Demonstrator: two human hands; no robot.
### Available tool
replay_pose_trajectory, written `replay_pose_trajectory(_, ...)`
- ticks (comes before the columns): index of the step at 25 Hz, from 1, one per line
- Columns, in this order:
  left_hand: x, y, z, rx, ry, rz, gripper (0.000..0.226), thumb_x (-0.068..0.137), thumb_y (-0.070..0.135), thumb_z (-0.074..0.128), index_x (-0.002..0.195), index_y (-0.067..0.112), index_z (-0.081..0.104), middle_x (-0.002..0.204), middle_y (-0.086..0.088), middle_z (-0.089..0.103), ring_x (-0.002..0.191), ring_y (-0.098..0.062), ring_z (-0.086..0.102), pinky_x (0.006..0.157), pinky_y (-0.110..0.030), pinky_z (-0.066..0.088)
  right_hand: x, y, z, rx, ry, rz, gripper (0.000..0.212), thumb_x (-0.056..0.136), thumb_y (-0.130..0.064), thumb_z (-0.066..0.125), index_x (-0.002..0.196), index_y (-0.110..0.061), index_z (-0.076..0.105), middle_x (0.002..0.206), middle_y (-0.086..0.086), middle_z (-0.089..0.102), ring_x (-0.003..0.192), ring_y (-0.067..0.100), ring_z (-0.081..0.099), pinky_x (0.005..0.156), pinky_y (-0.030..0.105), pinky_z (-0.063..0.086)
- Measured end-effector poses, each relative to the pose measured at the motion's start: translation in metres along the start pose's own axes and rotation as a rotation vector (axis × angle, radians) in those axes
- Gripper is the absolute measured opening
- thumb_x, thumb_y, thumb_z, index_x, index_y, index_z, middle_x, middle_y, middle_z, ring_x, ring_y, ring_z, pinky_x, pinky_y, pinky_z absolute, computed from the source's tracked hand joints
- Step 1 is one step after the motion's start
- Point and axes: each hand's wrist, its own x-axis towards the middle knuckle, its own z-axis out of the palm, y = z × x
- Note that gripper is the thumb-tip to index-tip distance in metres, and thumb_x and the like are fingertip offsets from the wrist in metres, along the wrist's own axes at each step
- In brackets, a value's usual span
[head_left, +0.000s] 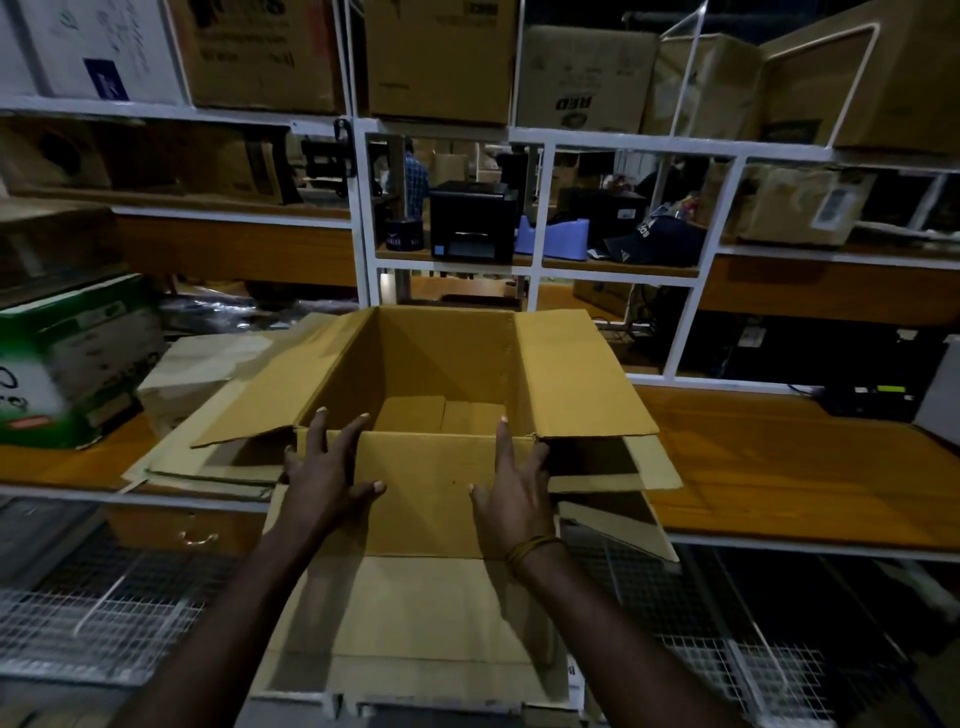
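Observation:
An open brown cardboard box (447, 353) stands on the wooden shelf in front of me, its flaps spread outwards and its near flap hanging down. My left hand (324, 467) lies with straight, spread fingers on the near wall at the box's left corner. My right hand (511, 480) rests flat on the same wall near the right corner, a thread band on its wrist. Inside the box only the folded bottom flaps show.
Flattened cardboard sheets (208, 462) lie under and left of the box. A green and white carton (67, 358) stands at the left. The wooden shelf (779, 467) extends right. Behind the white rack are a black printer (470, 221), a blue tape dispenser (553, 236) and a dark cap (654, 241). Wire mesh (104, 613) lies below.

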Motion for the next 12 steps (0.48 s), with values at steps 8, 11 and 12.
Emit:
replay_pose_trajectory(8, 0.041, 0.004, -0.008, 0.025, -0.127, 0.008, 0.100, 0.076, 0.053, 0.076, 0.151, 0.047, 0.010, 0.162, -0.006, -0.013, 0.148, -0.040, 0.004, 0.117, -0.061, 0.014, 0.033, -0.005, -0.010, 0.017, -0.108, 0.011, 0.096, 0.090, -0.036, 0.067, 0.153, -0.041, -0.006, 0.148, 0.017, 0.013, 0.124, 0.033, 0.046, 0.100, 0.046, 0.048)
replay_pose_trajectory(11, 0.035, 0.006, -0.012, 0.082, -0.166, -0.035, 0.103, 0.076, 0.057, 0.073, 0.152, 0.048, 0.004, 0.163, -0.006, -0.013, 0.147, -0.044, 0.002, 0.114, -0.065, 0.018, 0.028, 0.002, -0.011, 0.043, -0.142, 0.002, 0.097, 0.090, -0.035, 0.067, 0.153, -0.043, -0.007, 0.148, 0.017, 0.014, 0.125, 0.033, 0.044, 0.100, 0.046, 0.047)
replay_pose_trajectory(12, 0.030, 0.013, -0.012, 0.102, -0.156, -0.060, 0.102, 0.077, 0.056, 0.073, 0.152, 0.048, 0.003, 0.163, -0.005, -0.013, 0.147, -0.045, 0.000, 0.113, -0.067, 0.019, 0.027, 0.004, -0.011, 0.056, -0.155, 0.006, 0.098, 0.090, -0.035, 0.067, 0.152, -0.044, -0.008, 0.147, 0.017, 0.015, 0.125, 0.034, 0.043, 0.100, 0.046, 0.046)
